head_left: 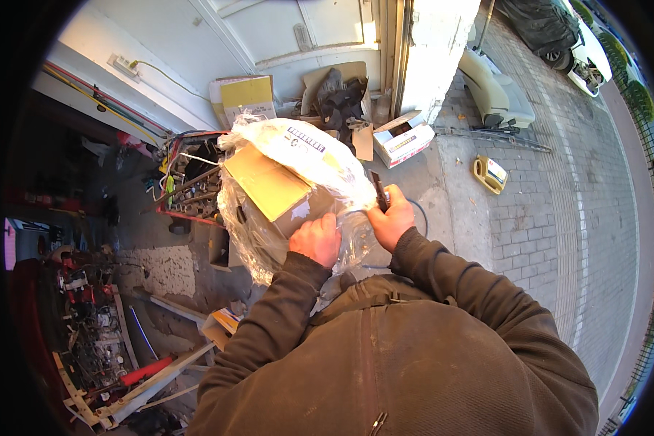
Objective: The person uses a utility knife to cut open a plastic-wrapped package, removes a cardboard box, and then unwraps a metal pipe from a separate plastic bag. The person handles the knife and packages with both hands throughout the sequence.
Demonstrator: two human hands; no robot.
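Note:
A large clear plastic bag (312, 152) with a printed white upper part lies in front of me, crumpled around a brown cardboard box (265, 178). My left hand (316, 240) is closed at the bag's near edge, fingers curled into the plastic. Just to its right, my right hand (394, 218) is shut around a slim, dark object (379, 192) that points up and away from me; its exact kind cannot be made out. The gathered corner of the bag meets the fingers of that hand. Plastic film hangs between both hands.
Left of the bag stands a red-edged tray (189, 182) full of metal tools. Open cartons (403, 142) lie by the doorway. On the paving to the right are a yellowish jug (490, 175) and a grey car seat (498, 91). Vehicle parts (98, 327) crowd the lower left.

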